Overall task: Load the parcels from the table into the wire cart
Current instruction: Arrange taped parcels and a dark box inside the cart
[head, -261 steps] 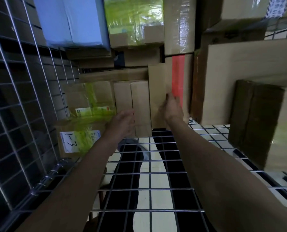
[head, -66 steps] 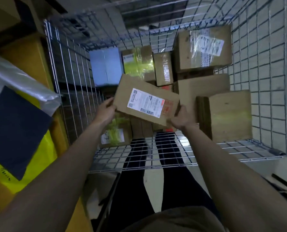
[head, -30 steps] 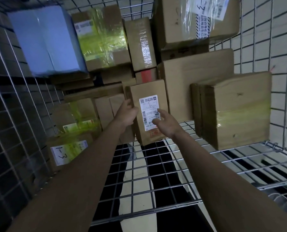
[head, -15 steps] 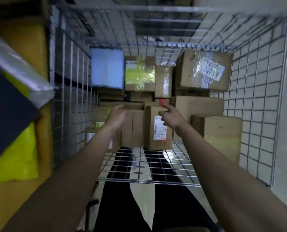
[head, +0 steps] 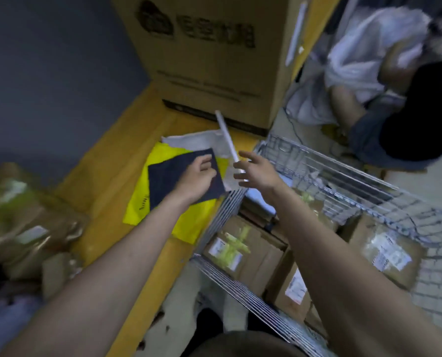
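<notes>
Left hand: the left hand (head: 198, 177) lies on the dark flat parcel (head: 181, 179), fingers curled over its far edge (a grip by the look of it, though the blur hides the fingertips).

Right hand: the right hand (head: 256, 171) hangs in the air just beside the left, fingers spread wide and holding nothing, above the table's edge next to the wire cart (head: 343, 186).

Dark flat parcel: it sits on top of a yellow bag (head: 189, 222), near the table's cart-side edge.

Yellow bag: flat on the yellow table (head: 106, 181), one corner reaching the edge by the cart; a white soft packet (head: 196, 140) lies partly under it, toward the far end.

White tube: a thin white tube (head: 227, 137) leans across the white packet, from the foot of the big carton to a point near the right hand.

Big carton: a large printed carton (head: 214, 55) stands at the table's far end (too big to judge as a parcel for the cart).

Near left corner: blurred brown boxes (head: 29, 228) with green tape are heaped there.

Cart: taped cardboard boxes (head: 243, 251) with labels already fill much of its floor.

Progress: I judge the loading well along, since the cart holds many boxes. Left to go, as far as can be seen, are the dark parcel, the yellow bag, the white packet and perhaps the heap at the near corner.

Step in hand: most likely picking up the dark parcel.
</notes>
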